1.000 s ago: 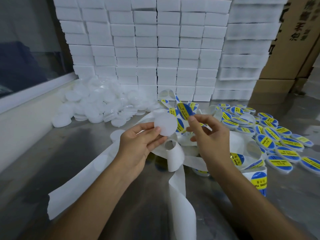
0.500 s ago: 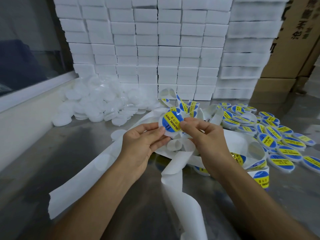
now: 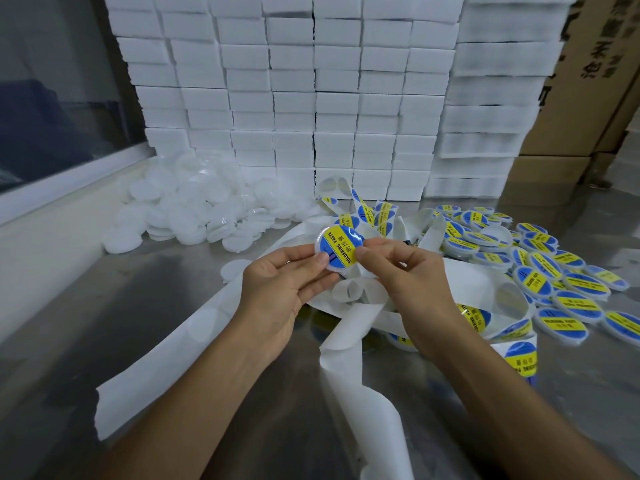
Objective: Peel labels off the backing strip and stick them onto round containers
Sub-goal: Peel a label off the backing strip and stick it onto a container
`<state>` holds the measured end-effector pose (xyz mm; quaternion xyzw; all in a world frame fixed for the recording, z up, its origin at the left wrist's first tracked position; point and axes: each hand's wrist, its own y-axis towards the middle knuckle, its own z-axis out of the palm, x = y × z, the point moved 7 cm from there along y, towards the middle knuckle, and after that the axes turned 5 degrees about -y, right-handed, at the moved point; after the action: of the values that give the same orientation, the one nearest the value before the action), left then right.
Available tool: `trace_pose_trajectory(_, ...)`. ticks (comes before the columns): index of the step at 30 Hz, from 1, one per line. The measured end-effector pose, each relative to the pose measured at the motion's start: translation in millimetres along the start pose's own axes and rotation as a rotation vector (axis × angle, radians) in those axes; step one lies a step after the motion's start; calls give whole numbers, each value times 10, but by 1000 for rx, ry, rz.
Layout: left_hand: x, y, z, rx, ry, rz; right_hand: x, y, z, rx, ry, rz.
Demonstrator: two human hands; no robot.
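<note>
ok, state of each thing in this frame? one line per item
left hand: holds the container by its edge
right hand: thumb presses the label down
held container: labelled, tilted toward the camera
backing strip: peeled bare near the camera, labels left at its far end
unlabelled containers: loose pile on the left
labelled containers: spread flat on the right
white boxes: stacked, closed

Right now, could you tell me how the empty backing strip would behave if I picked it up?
The backing strip would likely be floppy, since it curls and loops across the table. It probably weighs little, being thin paper, and may slide easily on that shiny metal.
</note>
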<state>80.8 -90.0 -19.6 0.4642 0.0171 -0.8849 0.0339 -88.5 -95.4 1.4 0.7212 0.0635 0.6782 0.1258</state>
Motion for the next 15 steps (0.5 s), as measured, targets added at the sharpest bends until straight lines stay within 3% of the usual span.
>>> trace_pose_trajectory(15,-44,-29,6,-12,71,66,29,-20,0,-6,-31,-49)
